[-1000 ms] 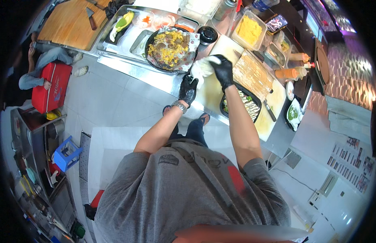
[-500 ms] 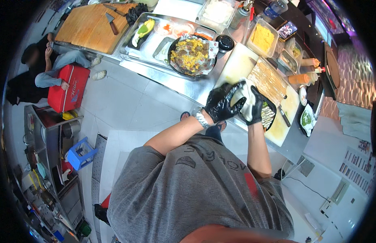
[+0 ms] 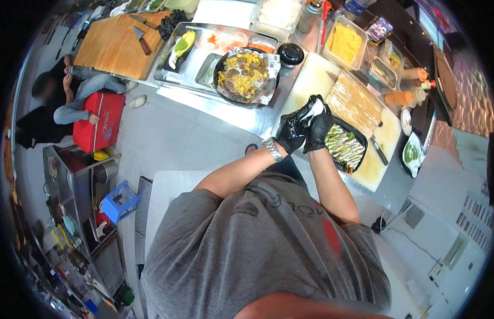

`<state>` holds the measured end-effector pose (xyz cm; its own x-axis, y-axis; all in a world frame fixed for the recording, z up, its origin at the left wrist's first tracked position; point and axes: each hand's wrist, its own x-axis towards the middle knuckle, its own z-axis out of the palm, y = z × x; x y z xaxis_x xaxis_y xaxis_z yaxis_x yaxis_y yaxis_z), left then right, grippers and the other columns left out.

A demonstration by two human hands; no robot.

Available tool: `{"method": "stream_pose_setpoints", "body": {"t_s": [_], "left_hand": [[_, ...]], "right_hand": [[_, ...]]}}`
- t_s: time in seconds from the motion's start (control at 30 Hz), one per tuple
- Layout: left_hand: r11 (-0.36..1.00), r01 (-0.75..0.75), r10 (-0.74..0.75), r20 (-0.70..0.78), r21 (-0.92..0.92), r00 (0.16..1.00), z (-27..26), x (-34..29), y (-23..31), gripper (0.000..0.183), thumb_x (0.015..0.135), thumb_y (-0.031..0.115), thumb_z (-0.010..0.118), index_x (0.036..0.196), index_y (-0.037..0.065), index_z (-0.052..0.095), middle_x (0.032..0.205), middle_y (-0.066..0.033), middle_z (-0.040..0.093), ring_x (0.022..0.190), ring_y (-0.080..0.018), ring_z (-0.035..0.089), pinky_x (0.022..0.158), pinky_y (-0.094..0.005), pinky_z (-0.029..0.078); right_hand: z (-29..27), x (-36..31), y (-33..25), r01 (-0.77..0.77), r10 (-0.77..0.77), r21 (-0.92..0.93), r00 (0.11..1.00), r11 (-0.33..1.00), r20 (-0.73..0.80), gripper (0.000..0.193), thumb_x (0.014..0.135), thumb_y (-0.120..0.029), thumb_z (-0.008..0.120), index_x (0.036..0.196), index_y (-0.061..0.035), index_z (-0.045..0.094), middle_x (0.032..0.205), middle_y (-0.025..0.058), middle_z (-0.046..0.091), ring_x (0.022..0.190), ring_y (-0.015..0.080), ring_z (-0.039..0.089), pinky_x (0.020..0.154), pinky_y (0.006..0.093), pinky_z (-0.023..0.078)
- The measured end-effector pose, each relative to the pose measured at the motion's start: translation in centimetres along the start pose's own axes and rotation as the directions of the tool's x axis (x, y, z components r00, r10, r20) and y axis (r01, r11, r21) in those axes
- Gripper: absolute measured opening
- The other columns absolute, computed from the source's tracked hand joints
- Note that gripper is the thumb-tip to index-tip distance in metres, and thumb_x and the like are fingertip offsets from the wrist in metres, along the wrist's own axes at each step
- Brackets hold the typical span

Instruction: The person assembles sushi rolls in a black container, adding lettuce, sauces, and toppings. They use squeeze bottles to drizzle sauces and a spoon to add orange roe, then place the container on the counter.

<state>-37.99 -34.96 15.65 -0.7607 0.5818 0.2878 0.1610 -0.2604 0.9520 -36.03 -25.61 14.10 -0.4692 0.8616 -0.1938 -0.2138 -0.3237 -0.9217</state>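
Both my hands wear shiny black gloves and meet over the near edge of the counter. Pressed between them is a crumpled white cloth (image 3: 314, 110), mostly covered by the gloves. My left hand (image 3: 292, 129) has its fingers closed up against the cloth from the left. From the other side my right hand (image 3: 319, 127) is wrapped round it. Just right of the gloves, a black tray (image 3: 340, 164) holds food pieces striped with pale sauce (image 3: 345, 147) and some greens.
A white cutting board (image 3: 374, 178) bears a bamboo rolling mat (image 3: 355, 101) and a knife (image 3: 380, 151). Left stands a black bowl (image 3: 224, 91) of yellow and brown food. Behind are a tub of yellow shreds (image 3: 344, 42) and sauce bottles (image 3: 400, 98). A person (image 3: 66, 85) sits by a red cooler (image 3: 101, 122).
My right hand has moved left, off the tray, and the hands have drawn together. The cloth is now bunched smaller between them, and more of the tray's food shows.
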Motion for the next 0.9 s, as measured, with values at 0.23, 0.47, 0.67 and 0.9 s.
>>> {"method": "stream_pose_setpoints", "body": {"t_s": [0.23,0.47,0.67,0.9], "left_hand": [[0.797,0.042,0.005,-0.076,0.603,0.997,-3.9,2.8,-2.5,0.024,0.080,0.010,0.076,0.104,0.007,0.076,0.106,-0.0098,0.075,0.098,-0.0253,0.071,0.086,-0.0350,0.056],[0.176,0.470,0.092,-0.490,0.865,0.867,-22.8,1.7,-2.4,0.040,0.081,0.038,0.075,0.112,0.012,0.072,0.110,-0.0155,0.071,0.105,-0.0361,0.064,0.090,-0.0455,0.052],[0.364,0.525,-0.635,-0.208,0.769,0.744,-29.6,4.6,-5.0,0.044,0.092,0.046,0.059,0.082,0.005,0.074,0.080,-0.0203,0.071,0.078,-0.0377,0.071,0.071,-0.0480,0.054],[0.585,-0.158,-0.068,0.242,0.796,0.968,-31.7,10.9,-2.8,0.021,0.087,0.025,0.065,0.078,0.007,0.063,0.071,-0.0143,0.065,0.065,-0.0354,0.065,0.058,-0.0490,0.049]], "right_hand": [[2.5,3.8,0.4,-0.201,0.169,-0.231,0.974,0.952,-0.150,0.031,0.090,-0.026,0.072,0.089,0.0047,0.070,0.079,0.0101,0.069,0.069,0.0162,0.060,0.067,0.0333,0.049],[0.3,12.0,5.3,0.235,-0.351,-0.932,0.927,0.277,0.129,0.081,0.080,-0.048,0.076,0.136,0.0059,0.050,0.120,0.0310,0.061,0.113,0.0424,0.060,0.101,0.0448,0.046],[5.5,6.7,1.7,-0.089,0.634,-0.753,0.609,0.652,0.477,0.037,0.095,-0.030,0.066,0.114,0.0015,0.070,0.101,0.0117,0.072,0.085,0.0187,0.069,0.077,0.0335,0.054],[9.4,3.7,-0.7,-0.263,0.487,-0.614,0.844,0.744,0.228,0.029,0.096,-0.028,0.063,0.107,-0.0021,0.070,0.085,0.0058,0.070,0.066,0.0146,0.069,0.054,0.0271,0.051]]}}
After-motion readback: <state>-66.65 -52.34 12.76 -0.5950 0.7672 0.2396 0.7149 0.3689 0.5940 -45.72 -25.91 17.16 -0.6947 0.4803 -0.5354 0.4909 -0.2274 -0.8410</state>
